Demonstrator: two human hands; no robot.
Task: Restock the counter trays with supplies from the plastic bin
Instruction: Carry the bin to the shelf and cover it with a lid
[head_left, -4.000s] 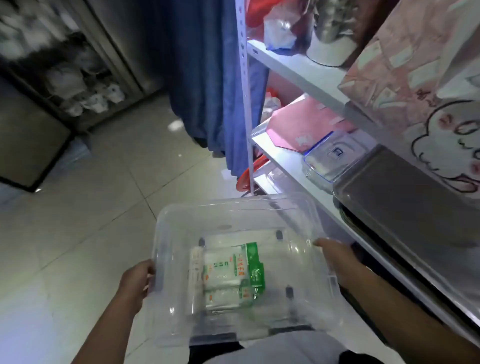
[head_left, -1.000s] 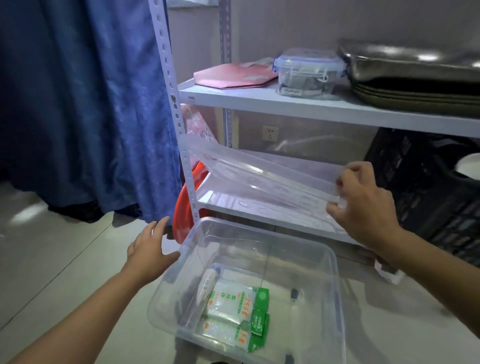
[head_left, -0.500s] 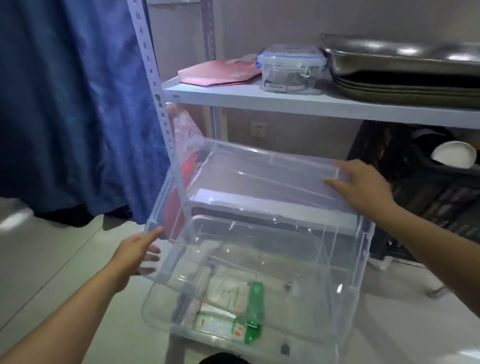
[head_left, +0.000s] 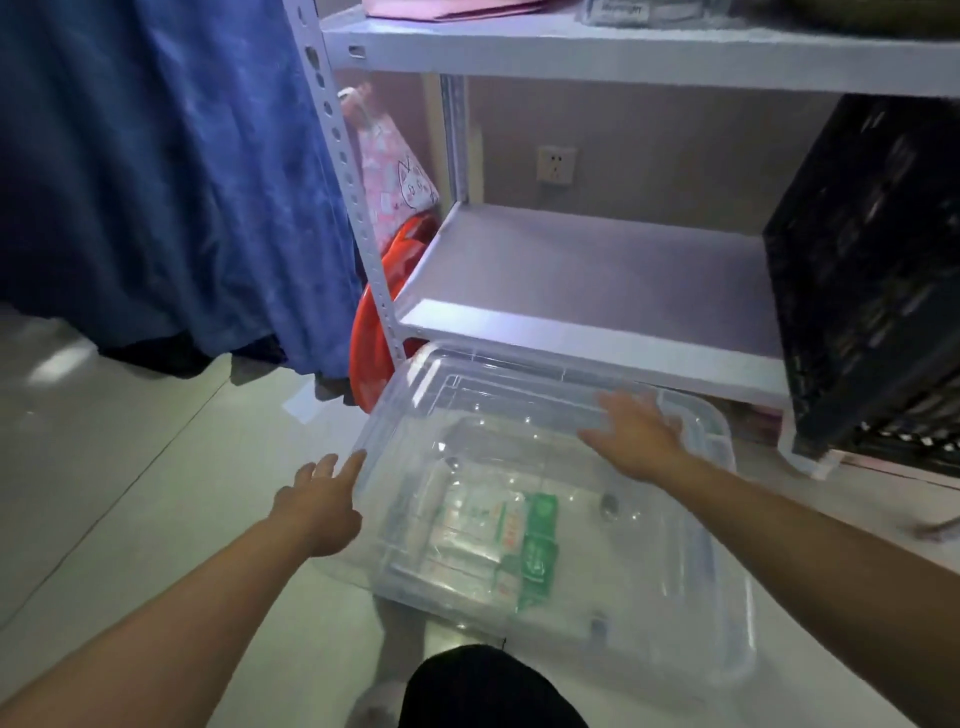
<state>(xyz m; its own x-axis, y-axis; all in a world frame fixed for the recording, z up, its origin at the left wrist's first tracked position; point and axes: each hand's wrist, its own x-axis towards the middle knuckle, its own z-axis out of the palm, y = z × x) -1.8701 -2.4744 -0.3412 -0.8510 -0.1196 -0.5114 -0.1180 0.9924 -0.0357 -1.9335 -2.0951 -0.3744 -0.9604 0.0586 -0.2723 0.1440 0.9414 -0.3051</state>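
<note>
Two hands lay flat and unclenched on the clear lid (head_left: 524, 410) of the plastic bin (head_left: 691, 613) on the floor, right hand (head_left: 636, 434) atop, left hand (head_left: 319, 501) at its edge; seating it likely required even pressure along the rim.

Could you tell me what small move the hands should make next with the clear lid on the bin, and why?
Probably press the lid down until it seats. It already lies over the clear bin on the floor, with the right hand flat on top and the left hand open at its left edge. Whether it has clipped shut cannot be told.
</note>
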